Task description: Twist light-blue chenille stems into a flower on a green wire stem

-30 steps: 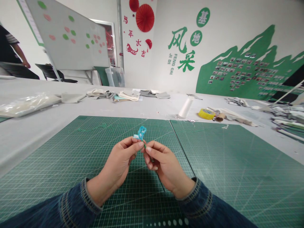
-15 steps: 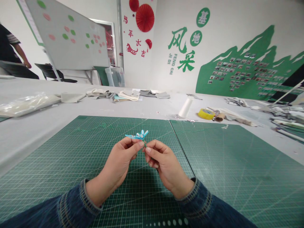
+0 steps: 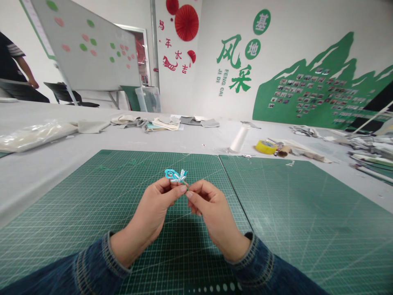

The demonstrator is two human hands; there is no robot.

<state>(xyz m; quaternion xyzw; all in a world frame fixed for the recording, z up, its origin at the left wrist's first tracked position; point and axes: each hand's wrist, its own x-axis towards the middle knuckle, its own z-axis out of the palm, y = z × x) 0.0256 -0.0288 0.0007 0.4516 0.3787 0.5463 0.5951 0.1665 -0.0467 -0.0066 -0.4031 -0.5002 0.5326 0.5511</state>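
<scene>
A small blue and white beaded flower (image 3: pixel 175 175) on a thin green stem is held up between my hands, above the cutting mat (image 3: pixel 123 192). My left hand (image 3: pixel 156 207) pinches it just below the petals with thumb and forefinger. The fingertips of my right hand (image 3: pixel 211 213) are closed on the green stem, close beside the left thumb. Its petals point up and to the left, one showing a curled outline. Most of the stem is hidden by the fingers.
A second cutting mat (image 3: pixel 301 205) adjoins on the right. Behind the mats are a white thread cone (image 3: pixel 239 139), a yellow tape roll (image 3: pixel 265 147), fabric scraps (image 3: pixel 167 123) and a plastic-wrapped bundle (image 3: pixel 37 135). A person (image 3: pixel 15 67) is at the far left by a whiteboard (image 3: pixel 92 49).
The flower has turned about its stem, so the curled blue petal now shows its face instead of its edge. Both hands stay in nearly the same place, still pinching.
</scene>
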